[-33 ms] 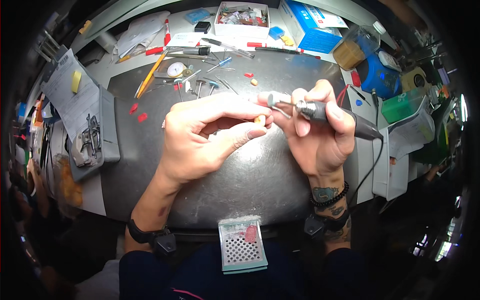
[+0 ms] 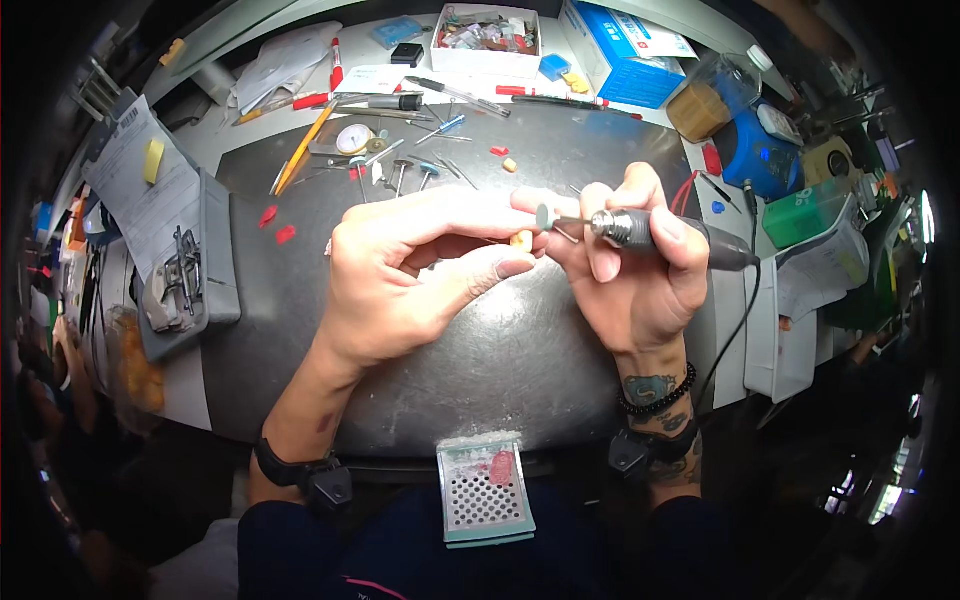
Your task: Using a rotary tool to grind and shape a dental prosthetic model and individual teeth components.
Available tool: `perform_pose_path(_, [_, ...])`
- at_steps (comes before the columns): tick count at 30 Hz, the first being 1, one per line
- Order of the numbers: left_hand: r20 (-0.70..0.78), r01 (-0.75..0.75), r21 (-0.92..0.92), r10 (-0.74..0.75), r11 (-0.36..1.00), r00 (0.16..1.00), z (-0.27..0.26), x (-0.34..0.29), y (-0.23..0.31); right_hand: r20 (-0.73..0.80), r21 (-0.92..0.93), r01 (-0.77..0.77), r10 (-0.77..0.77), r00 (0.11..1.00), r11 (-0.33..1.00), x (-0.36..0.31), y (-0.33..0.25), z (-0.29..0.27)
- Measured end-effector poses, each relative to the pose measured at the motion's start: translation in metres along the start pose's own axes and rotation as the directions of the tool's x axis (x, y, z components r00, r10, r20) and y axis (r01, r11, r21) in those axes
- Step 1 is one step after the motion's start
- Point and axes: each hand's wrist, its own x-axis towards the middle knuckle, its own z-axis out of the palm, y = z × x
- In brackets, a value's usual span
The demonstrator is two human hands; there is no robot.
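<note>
Between thumb and forefinger, my left hand [image 2: 395, 265] pinches a small yellowish tooth crown [image 2: 521, 241]. My right hand [image 2: 640, 270] grips a black rotary handpiece [image 2: 675, 238] with a silver collar, held much like a pen. On its thin shank sits a small grey-green grinding wheel [image 2: 543, 218], just above and right of the crown. Whether the wheel touches the crown or is spinning, I cannot tell. Both hands are close together over the dark work surface [image 2: 480, 370], fingers almost meeting. Another small yellowish crown [image 2: 509, 165] lies on the surface beyond them.
Behind my hands lie several loose burs [image 2: 428, 173], a round dial gauge [image 2: 352, 139], pencils [image 2: 302, 150] and red scraps [image 2: 286, 234]. A grey tray [image 2: 215, 260] with papers stands left. A blue box [image 2: 635, 70] is at the back; a perforated tray [image 2: 487, 495] sits at the front edge. The handpiece cord [image 2: 740, 340] hangs right.
The handpiece has tilted slightly, its rear end rising, and the grinding wheel has dropped a little closer to the crown. My left hand has hardly moved.
</note>
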Motion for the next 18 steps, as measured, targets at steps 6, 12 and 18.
perform_pose_path(6, [-0.021,-0.024,-0.04,0.023,0.999,1.0,-0.0001,0.0006,0.0023,0.083,0.093,-0.01,0.003,0.997,0.996,0.0023,0.005,-0.0043])
perform_pose_path(12, [-0.005,-0.005,0.006,0.005,1.0,1.0,0.0015,0.0018,0.0073,0.022,0.041,-0.008,0.007,1.0,0.999,0.0004,0.0043,-0.0014])
perform_pose_path(18, [-0.009,-0.038,-0.034,0.038,0.999,0.999,0.0017,-0.0003,0.0032,0.033,0.015,-0.013,0.012,0.999,1.0,0.0003,0.0031,0.0009])
